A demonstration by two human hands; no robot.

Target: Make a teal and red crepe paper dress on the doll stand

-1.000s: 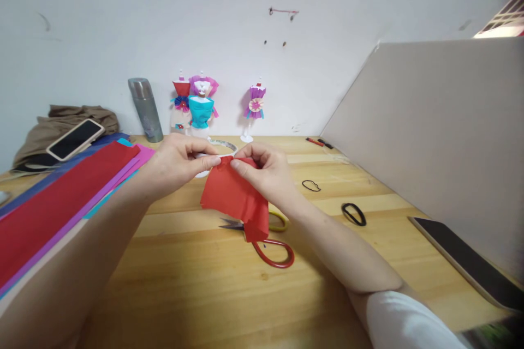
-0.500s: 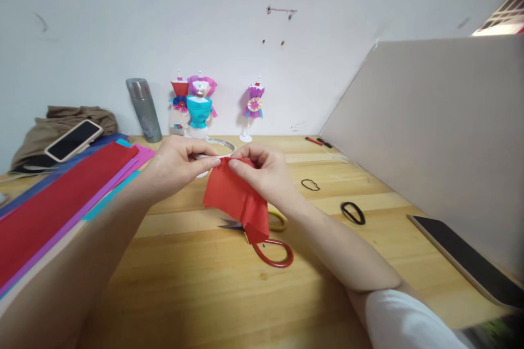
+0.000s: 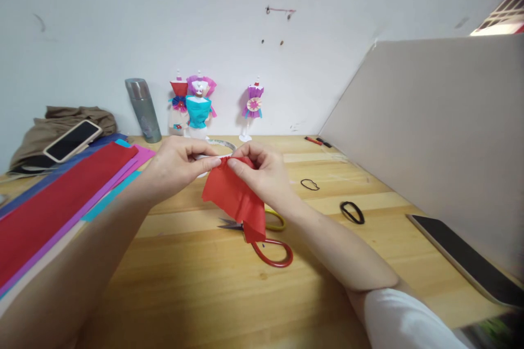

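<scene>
A piece of red crepe paper (image 3: pixel 235 191) hangs down from between my two hands, its top edge bunched into small pleats. My left hand (image 3: pixel 180 166) pinches the left end of that edge between thumb and forefinger. Close beside it, my right hand (image 3: pixel 264 172) is closed on the pleated edge with thumb and fingers. Just behind the fingertips lies a tape roll (image 3: pixel 223 144), partly covered by the hands. Below the paper, scissors (image 3: pixel 273 253) with red and yellow handles rest on the table, blades pointing left and partly hidden by the red paper.
Colored paper sheets (image 3: pixel 73 202) lie at left, near a phone (image 3: pixel 73 140) on brown cloth (image 3: pixel 82 114). A flask (image 3: pixel 143 112) and several small dressed mannequins (image 3: pixel 199 112) stand along the wall. Black hair ties (image 3: pixel 352 212) and a dark tablet-like device (image 3: pixel 462 256) lie at right.
The red paper's lower end has swung slightly left, showing more of the yellow scissor handle. Both hands keep their pinch in nearly the same place.
</scene>
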